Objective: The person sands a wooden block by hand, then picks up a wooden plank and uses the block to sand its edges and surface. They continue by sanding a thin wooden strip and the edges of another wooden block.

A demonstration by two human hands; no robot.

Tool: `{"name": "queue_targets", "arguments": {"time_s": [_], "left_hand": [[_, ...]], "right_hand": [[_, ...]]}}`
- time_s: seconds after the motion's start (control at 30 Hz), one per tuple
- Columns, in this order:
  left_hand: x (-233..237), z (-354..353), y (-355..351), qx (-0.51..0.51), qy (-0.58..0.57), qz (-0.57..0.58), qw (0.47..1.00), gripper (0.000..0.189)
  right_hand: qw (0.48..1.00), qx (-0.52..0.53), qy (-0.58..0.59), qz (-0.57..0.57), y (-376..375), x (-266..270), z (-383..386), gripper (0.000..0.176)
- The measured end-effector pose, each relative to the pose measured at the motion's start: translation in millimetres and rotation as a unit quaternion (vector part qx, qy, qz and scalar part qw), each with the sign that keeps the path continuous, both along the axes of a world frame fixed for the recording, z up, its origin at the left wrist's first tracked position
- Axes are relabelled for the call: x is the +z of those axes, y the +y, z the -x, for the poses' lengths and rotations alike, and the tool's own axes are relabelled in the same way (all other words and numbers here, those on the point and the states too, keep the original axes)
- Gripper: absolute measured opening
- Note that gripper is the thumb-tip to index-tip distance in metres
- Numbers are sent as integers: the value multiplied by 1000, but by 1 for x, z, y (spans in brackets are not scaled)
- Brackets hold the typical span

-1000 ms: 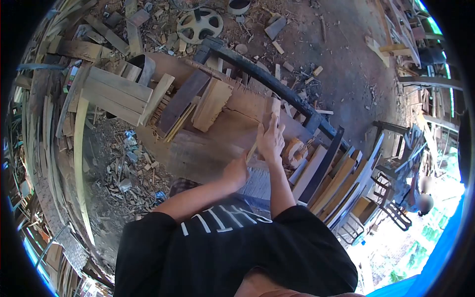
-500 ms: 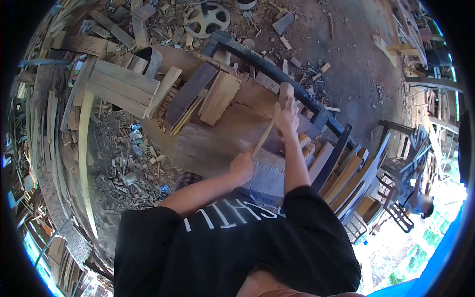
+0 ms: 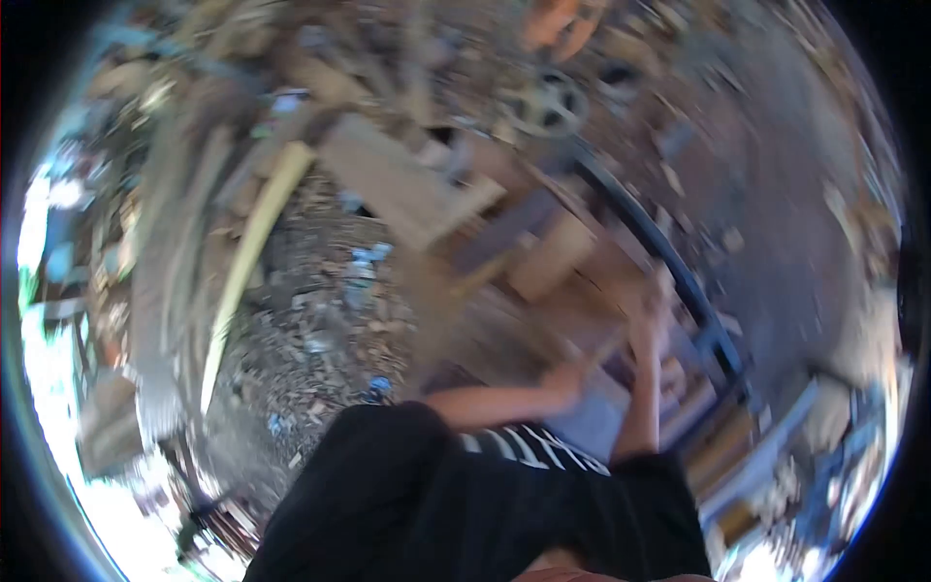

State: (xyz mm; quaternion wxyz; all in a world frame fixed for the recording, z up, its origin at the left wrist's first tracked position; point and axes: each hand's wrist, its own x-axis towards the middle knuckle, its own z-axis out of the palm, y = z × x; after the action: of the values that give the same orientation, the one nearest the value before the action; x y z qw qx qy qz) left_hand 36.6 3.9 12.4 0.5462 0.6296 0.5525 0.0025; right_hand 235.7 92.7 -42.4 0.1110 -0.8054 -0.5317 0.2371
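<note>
Over the flat brown board, the left hand curls round a thin pale wooden strip; the right hand blurs, finger grip unclear!

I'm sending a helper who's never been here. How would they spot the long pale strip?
From the black shirt, look up and left in the picture to the littered scraps. Left of them runs the long pale strip. Its bright yellowish colour stands out from the duller boards beside it.
</note>
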Motion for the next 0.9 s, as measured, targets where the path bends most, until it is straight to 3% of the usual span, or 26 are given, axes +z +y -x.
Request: {"name": "queue_targets", "arguments": {"time_s": [0.03, 0.07, 0.1, 0.13, 0.2, 0.27, 0.3, 0.37, 0.4, 0.5, 0.57, 0.67, 0.73, 0.77, 0.9], "left_hand": [[9, -1, 10, -27, 37, 40, 998, 41], [-19, -8, 0, -14, -12, 7, 1000, 45], [37, -1, 18, -7, 23, 45, 999, 48], [43, 3, 24, 14, 22, 61, 998, 46], [33, -1, 20, 33, 18, 74, 997, 44], [11, -7, 10, -19, 61, -11, 998, 37], [6, -8, 7, -15, 60, -18, 998, 37], [0, -11, 7, 16, 52, -11, 998, 31], [2, -11, 11, 19, 52, -15, 998, 31], [12, -9, 12, 8, 64, 21, 998, 31], [15, -6, 13, -20, 63, 15, 998, 31], [14, -8, 10, 13, 56, -11, 998, 28], [6, -8, 9, 8, 52, -24, 998, 29], [3, -9, 8, -3, 47, -29, 998, 29], [11, -9, 10, 3, 67, 32, 997, 34]], "right_hand": [[996, 57, -67, -4, -5, 40, 26, 60], [990, 54, -122, 41, -10, 75, 52, 53], [991, -15, -75, 112, -9, 77, 56, 55], [985, -74, -89, 126, -6, 79, 55, 60], [989, -113, -37, 93, 16, 65, 31, 67], [986, -136, -18, 99, 29, 37, 5, 68], [987, -132, -19, 92, 19, 24, 6, 68], [993, -85, -78, -34, -1, 0, 7, 60], [993, -83, -78, -38, -3, 12, 19, 60], [986, -133, -62, 78, -6, 79, 58, 59], [989, -117, -32, 85, 12, 41, 17, 60], [988, -122, -8, 97, 24, 28, 2, 63], [996, -78, -48, 22, 6, -7, -6, 62], [993, -103, -10, 50, 0, 54, 29, 65], [987, -133, -28, 84, -6, 75, 51, 68]]}}
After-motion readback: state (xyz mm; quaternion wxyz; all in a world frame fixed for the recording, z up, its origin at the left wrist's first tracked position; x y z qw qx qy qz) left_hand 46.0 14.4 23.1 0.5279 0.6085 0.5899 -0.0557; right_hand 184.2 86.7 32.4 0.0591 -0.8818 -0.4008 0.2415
